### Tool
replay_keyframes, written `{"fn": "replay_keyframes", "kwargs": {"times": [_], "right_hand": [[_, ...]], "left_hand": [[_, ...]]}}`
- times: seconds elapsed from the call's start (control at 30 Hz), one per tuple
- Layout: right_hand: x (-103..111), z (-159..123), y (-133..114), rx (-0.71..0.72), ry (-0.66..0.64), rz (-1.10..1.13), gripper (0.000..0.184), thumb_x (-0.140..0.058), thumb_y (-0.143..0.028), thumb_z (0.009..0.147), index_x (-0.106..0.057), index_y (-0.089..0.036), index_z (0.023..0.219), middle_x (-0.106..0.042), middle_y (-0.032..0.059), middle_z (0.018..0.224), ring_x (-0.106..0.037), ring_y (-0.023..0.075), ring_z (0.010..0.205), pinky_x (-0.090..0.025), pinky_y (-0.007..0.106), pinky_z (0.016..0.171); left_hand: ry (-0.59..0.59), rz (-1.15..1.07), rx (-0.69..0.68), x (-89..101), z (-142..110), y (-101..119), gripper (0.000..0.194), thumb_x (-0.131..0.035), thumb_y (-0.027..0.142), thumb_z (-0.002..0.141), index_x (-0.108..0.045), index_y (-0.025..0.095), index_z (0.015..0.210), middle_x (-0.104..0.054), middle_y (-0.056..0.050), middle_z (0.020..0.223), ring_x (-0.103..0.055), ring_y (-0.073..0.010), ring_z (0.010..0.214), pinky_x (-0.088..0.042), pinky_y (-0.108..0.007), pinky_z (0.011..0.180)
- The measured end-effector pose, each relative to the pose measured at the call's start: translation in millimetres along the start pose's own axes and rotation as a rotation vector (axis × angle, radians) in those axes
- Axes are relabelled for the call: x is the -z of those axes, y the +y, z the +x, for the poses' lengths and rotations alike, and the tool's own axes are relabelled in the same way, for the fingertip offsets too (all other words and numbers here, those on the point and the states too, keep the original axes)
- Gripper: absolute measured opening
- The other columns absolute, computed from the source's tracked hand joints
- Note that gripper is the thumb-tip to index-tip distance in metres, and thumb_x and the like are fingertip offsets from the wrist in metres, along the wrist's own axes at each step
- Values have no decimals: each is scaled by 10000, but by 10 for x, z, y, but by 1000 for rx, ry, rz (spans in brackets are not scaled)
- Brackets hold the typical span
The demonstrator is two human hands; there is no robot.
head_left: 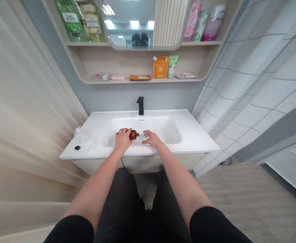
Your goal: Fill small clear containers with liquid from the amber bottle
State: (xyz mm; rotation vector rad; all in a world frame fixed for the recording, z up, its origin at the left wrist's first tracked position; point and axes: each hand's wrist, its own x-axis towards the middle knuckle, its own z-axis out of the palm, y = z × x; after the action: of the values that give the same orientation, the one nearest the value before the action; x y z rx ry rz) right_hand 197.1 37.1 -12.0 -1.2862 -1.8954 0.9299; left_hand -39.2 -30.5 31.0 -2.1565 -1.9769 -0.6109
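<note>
Over the white sink basin (pixel 172 132), my left hand (pixel 123 139) is wrapped round an amber bottle (pixel 133 135) tipped on its side, its dark neck pointing right. My right hand (pixel 151 138) grips a small clear container (pixel 143 136) close to the bottle's mouth. Whether the two touch I cannot tell, and any liquid is too small to see. On the counter at the left lie a round black cap (pixel 77 147) and a clear bottle with a white top (pixel 80 135). A faint clear item (pixel 92 145) rests beside them.
A black faucet (pixel 140 105) rises behind the basin. Above it, a wall shelf (pixel 87 81) carries an orange pouch (pixel 160 67), a green tube (pixel 172 66) and several bottles, around a mirror (pixel 130 23). A curtain (pixel 23 118) hangs left; a tiled wall (pixel 254 81) stands right.
</note>
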Motion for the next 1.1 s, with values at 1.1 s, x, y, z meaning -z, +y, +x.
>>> {"fn": "replay_keyframes", "kwargs": {"times": [1.1], "right_hand": [[-8, -23, -17, -1, 11, -36, 815, -1011, -237, 581, -711, -277, 1337, -793, 35, 1188, -755, 261, 1109, -575, 404, 1046]], "left_hand": [[2, 12, -8, 38, -16, 36, 587, -634, 241, 940, -642, 267, 1526, -679, -166, 1481, -537, -380, 1409, -439, -542, 1098]]}}
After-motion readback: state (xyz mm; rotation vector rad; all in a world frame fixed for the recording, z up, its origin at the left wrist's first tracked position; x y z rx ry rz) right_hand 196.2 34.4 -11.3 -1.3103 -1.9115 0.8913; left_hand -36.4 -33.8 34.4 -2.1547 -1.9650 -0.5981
